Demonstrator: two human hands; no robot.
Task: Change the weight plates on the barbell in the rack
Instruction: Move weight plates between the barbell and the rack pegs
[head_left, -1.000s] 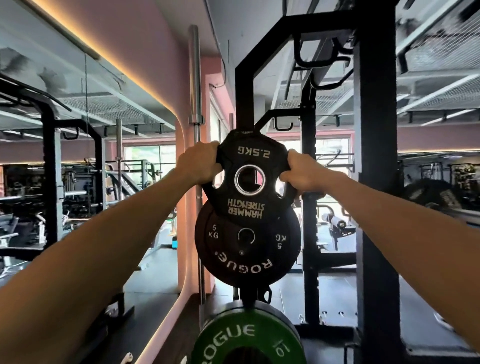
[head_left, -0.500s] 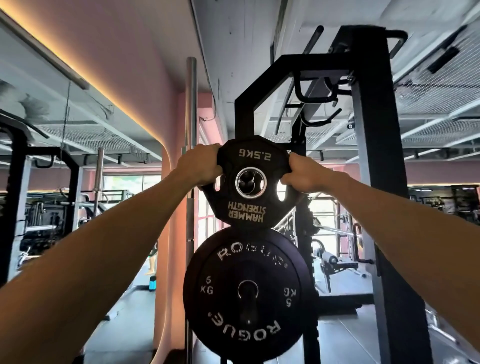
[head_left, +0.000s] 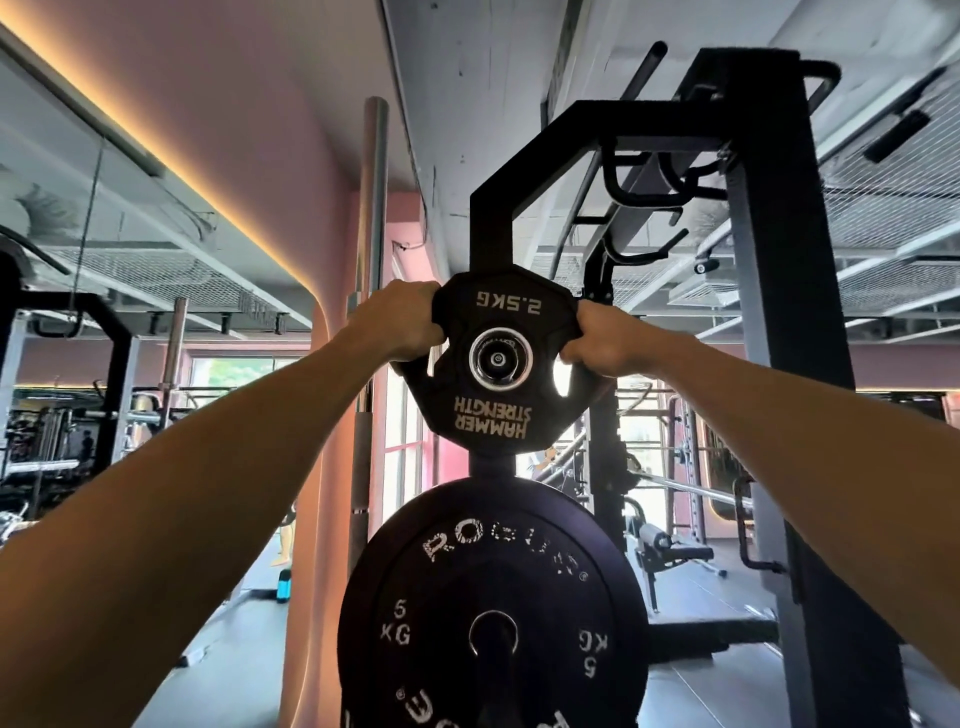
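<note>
Item: 2.5 kg Hammer Strength plate, held upside down at head height, its bore lined up over the chromed end of a storage peg on the rack upright. Grip: my left hand curls round the plate's rim at 9 o'clock, my right hand at 3 o'clock; both closed firmly on it. Progress, as I judge it: this plate is off the barbell and is being parked; whether it is fully seated on the peg I cannot tell. Loading the replacement plates remains. Clearances: the 5 kg Rogue plate hangs at 6 o'clock, its top just beneath my plate's lower edge; a vertical stored barbell stands close at 9 o'clock behind my left knuckles; the thick rack post at 3 o'clock is well apart.
</note>
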